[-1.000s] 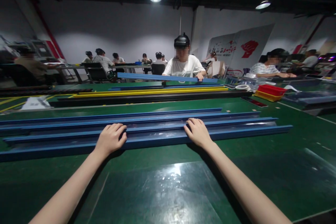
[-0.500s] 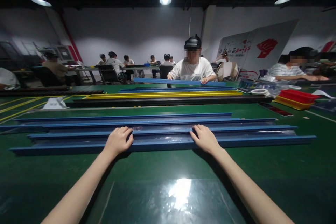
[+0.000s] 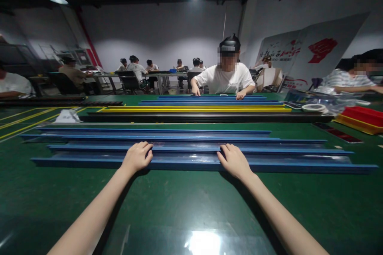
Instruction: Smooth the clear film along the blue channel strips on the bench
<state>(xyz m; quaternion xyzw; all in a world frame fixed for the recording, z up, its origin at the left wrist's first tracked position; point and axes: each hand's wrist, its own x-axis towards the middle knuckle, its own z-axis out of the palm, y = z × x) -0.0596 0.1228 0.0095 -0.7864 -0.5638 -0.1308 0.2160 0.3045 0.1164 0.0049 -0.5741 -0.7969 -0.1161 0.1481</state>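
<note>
Several long blue channel strips lie side by side across the green table (image 3: 191, 207). My left hand (image 3: 137, 157) curls over the top edge of the nearest blue strip (image 3: 284, 166), fingers wrapped on it. My right hand (image 3: 233, 160) grips the same strip further right, fingers hooked over its far lip. A second blue strip (image 3: 299, 152) lies just behind it, touching or nearly so, and more blue strips (image 3: 119, 131) lie beyond.
Black and yellow rails (image 3: 194, 109) run across the table's middle. A person in a white shirt (image 3: 227, 79) sits opposite with hands on other blue strips. A red and yellow tray (image 3: 363, 119) and a tape roll (image 3: 313, 107) sit at right. Other people sit at far tables.
The view has shifted right and tilted, so the strips sit further right in frame. My hands stay on the nearest strip. The person opposite has lowered a raised blue strip onto the table.
</note>
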